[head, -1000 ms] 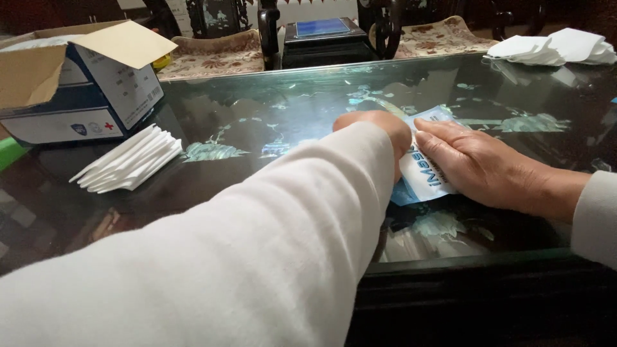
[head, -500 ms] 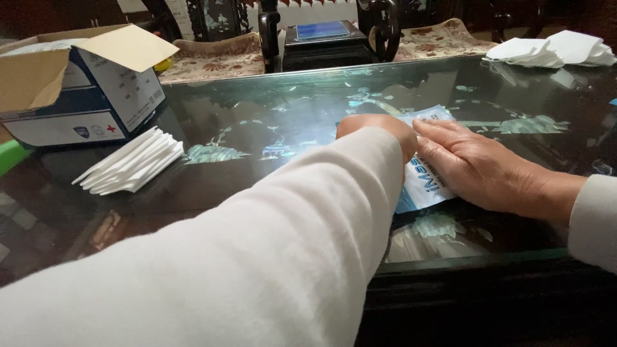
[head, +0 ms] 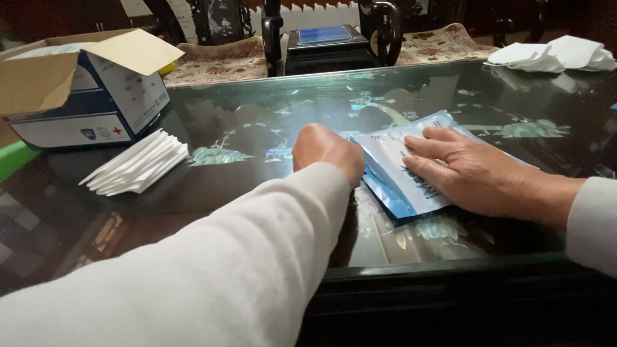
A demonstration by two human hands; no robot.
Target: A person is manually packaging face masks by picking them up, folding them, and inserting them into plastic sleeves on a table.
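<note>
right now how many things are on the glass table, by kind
blue and white pouch under both hands: 1
open cardboard box: 1
stack of white pads: 1
pile of white cloths: 1
total: 4

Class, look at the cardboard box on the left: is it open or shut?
Open: the cardboard box has its top flap lifted and folded outward.

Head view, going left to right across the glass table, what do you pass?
Open cardboard box → stack of white pads → left hand → blue-and-white packet → right hand → white cloths.
</note>
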